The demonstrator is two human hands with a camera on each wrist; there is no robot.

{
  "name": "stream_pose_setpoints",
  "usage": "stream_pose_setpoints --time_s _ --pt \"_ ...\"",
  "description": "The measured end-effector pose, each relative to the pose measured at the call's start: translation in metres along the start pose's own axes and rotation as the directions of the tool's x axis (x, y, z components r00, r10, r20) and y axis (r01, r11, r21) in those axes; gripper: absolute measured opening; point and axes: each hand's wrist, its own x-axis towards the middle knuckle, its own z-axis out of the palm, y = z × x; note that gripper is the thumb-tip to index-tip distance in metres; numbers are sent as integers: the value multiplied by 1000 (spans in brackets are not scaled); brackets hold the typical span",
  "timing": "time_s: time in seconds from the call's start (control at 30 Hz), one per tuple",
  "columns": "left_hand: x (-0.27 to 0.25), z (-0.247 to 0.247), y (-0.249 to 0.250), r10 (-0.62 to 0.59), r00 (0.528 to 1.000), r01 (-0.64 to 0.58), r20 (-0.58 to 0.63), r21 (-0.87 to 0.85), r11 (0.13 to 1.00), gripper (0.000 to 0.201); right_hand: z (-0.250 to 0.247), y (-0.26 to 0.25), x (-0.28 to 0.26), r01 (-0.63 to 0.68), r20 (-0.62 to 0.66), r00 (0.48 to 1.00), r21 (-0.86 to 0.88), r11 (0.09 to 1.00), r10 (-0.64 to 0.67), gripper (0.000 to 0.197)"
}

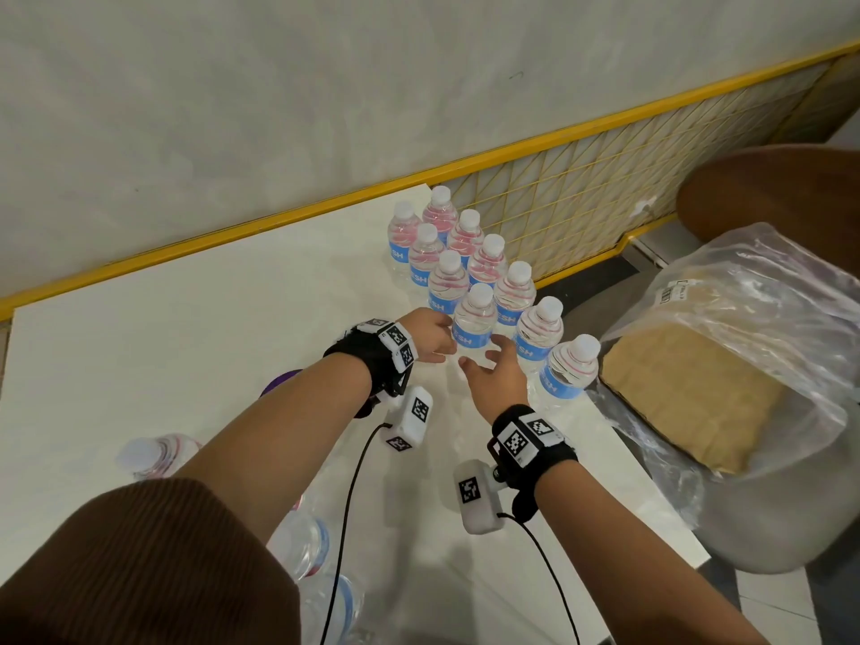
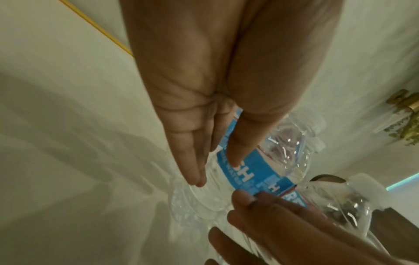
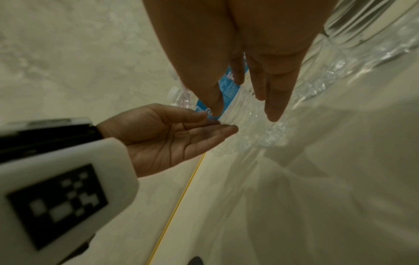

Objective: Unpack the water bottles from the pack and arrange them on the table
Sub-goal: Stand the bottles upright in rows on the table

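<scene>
Several clear water bottles with white caps and blue labels stand in two rows on the white table [image 1: 186,342], running toward its back right corner. My hands flank the nearest bottle of the left row [image 1: 474,318]. The left hand [image 1: 433,339] is at its left side and the right hand [image 1: 493,365] at its lower right, both with straight fingers. In the left wrist view the left hand [image 2: 215,168] lays its thumb on that bottle's label [image 2: 260,170]. The right hand [image 3: 244,113] points its fingers at the bottle's ribbed lower part [image 3: 244,107]. More bottles [image 1: 158,453] lie under my left arm.
A chair [image 1: 768,528] stands at the right table edge with a crumpled clear plastic bag [image 1: 744,295] holding a brown cardboard box [image 1: 688,393]. A yellow-framed mesh fence [image 1: 605,193] runs behind the rows. A purple object [image 1: 279,384] peeks out beside my left forearm.
</scene>
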Motion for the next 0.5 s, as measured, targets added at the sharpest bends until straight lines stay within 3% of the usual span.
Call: stream_pose_setpoints --time_s 0.03,0.07,0.1,0.13,0.17,0.2,0.23,0.27,0.3,0.37,0.4,0.5 --pt "1 -3 1 -5 999 10 -47 90 996 21 1 0 -1 -16 14 1000 36 999 15 64" --pt "-6 -15 10 -89 993 76 80 149 986 14 2 0 -2 -28 28 999 74 997 26 68" --pt "-8 -17 16 -196 975 182 106 124 975 21 4 1 -3 -38 41 999 116 993 34 72" --pt "-17 -19 28 -336 940 336 57 7 942 31 6 1 -4 -47 57 998 155 987 38 76" --pt "-21 -22 34 -461 883 470 91 -185 863 38 7 2 -5 -52 75 996 183 982 39 78" --pt "-25 -23 38 -538 837 539 104 -328 776 47 8 2 -6 -54 91 995 197 979 37 80" --pt "-22 -19 33 -556 828 533 73 -413 739 57 8 2 -7 -55 104 994 197 979 35 81" --pt "-25 -20 31 -503 863 484 45 -361 797 63 8 3 -9 -57 116 993 192 980 35 82" --pt "-27 -20 28 -499 862 443 -85 -352 825 59 8 3 -10 -54 126 992 188 981 31 84" --pt "-24 -16 23 -525 844 428 -112 -448 785 45 9 4 -12 -38 136 991 185 982 13 87" --pt "-24 -18 25 -581 807 405 -109 -613 678 45 10 4 -12 -25 135 991 181 983 1 88" --pt "-20 -19 28 -576 806 285 -132 -768 574 65 15 4 -14 13 118 992 161 987 -32 90"
